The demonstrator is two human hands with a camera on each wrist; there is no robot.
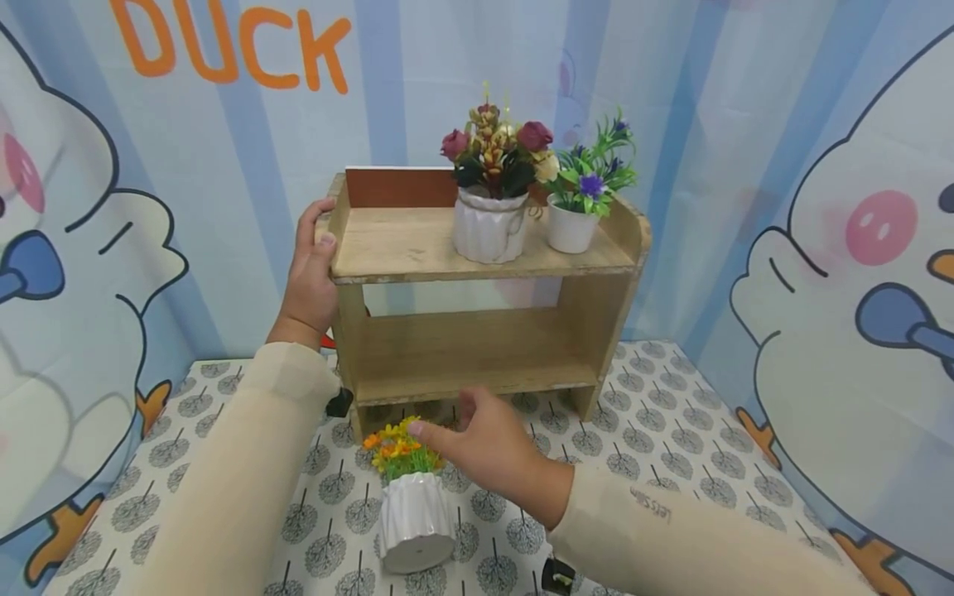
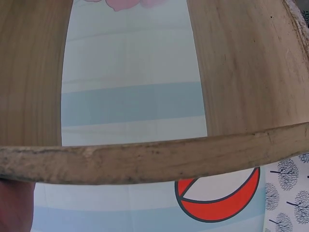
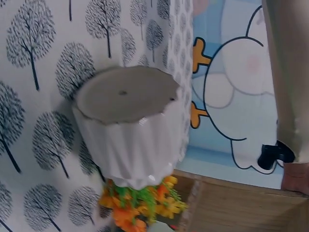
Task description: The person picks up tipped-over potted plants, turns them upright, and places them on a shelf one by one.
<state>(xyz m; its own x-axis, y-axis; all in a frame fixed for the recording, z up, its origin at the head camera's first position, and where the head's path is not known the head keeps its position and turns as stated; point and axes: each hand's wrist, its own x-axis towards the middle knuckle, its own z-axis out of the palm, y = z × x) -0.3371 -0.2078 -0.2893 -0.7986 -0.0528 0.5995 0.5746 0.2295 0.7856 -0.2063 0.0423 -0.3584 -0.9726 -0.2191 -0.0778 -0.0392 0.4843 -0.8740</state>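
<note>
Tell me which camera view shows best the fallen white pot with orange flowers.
The right wrist view: the fallen pot fills it, base and flowers sharp. The head view shows it small, beside the right hand. The left wrist view shows none.

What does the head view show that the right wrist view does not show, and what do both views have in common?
Only the head view shows both hands: the left hand grips the left edge of the wooden shelf, and the right hand touches the orange flowers. It also shows two flower pots on the top board.

Only the right wrist view shows the flat grey underside of the tipped pot.

Both show the white ribbed pot lying on its side on the tree-print cloth, its orange flowers pointing at the shelf.
</note>
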